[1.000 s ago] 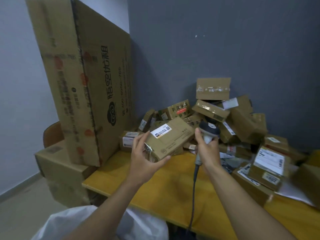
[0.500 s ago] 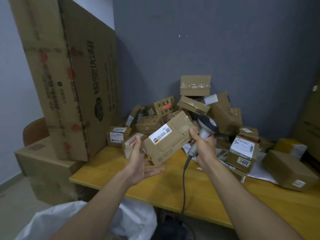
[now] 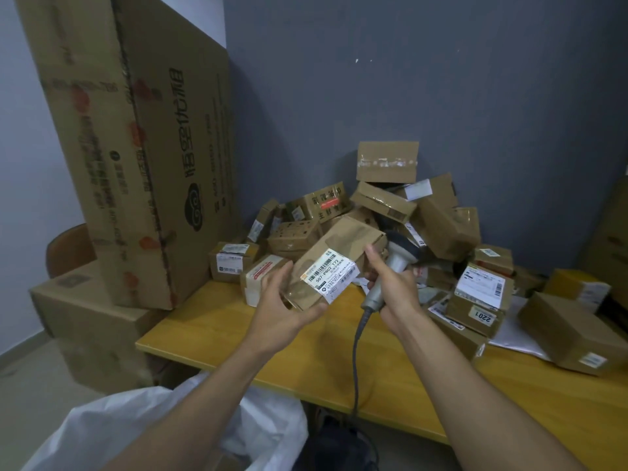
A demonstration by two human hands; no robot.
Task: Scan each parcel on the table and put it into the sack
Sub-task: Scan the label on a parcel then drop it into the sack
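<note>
A flat brown parcel (image 3: 343, 253) with a white barcode label is held tilted above the yellow table (image 3: 306, 351). My left hand (image 3: 283, 300) grips its lower left end, thumb under the label. My right hand (image 3: 390, 287) holds the grey handheld scanner (image 3: 397, 263) by its handle, and its thumb touches the parcel's right edge. The scanner's head sits behind the parcel's upper right corner, its cable hanging over the table's front edge. A white sack (image 3: 142, 426) lies open below the table at the lower left. A heap of parcels (image 3: 384, 205) is piled against the grey wall.
A tall cardboard box (image 3: 142, 147) leans on the table's left end, above a brown carton (image 3: 85, 321) on the floor. More parcels (image 3: 481, 297) and a box (image 3: 571, 331) lie at the right. A dark bag (image 3: 339, 443) sits under the table.
The parcel has turned in my hands, so its barcode label now faces me lower down. My left hand has closed on its lower end. The view has shifted slightly.
</note>
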